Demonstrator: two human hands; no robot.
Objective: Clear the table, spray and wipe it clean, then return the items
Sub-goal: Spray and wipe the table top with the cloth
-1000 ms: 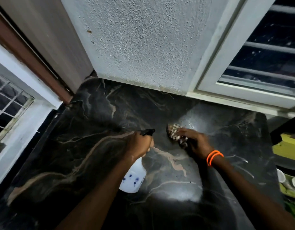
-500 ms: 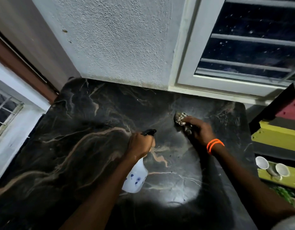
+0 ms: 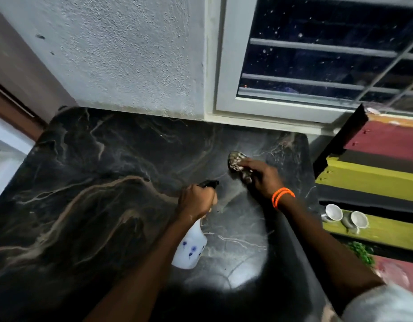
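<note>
Head view: the left hand (image 3: 196, 202) reaches forward over the dark marbled bench (image 3: 89, 205), fingers wrapped around the neck of a white spray bottle (image 3: 189, 248). The right hand (image 3: 262, 176), further ahead, presses a crumpled cloth (image 3: 235, 160) flat against the bench, fingers curled over it.

The white plastic spray bottle with blue flower prints (image 3: 190, 248) hangs tilted, black nozzle towards one o'clock, over the dark veined marble worktop (image 3: 89, 194). The crumpled patterned cloth (image 3: 236, 161) lies pressed flat at two o'clock.
</note>
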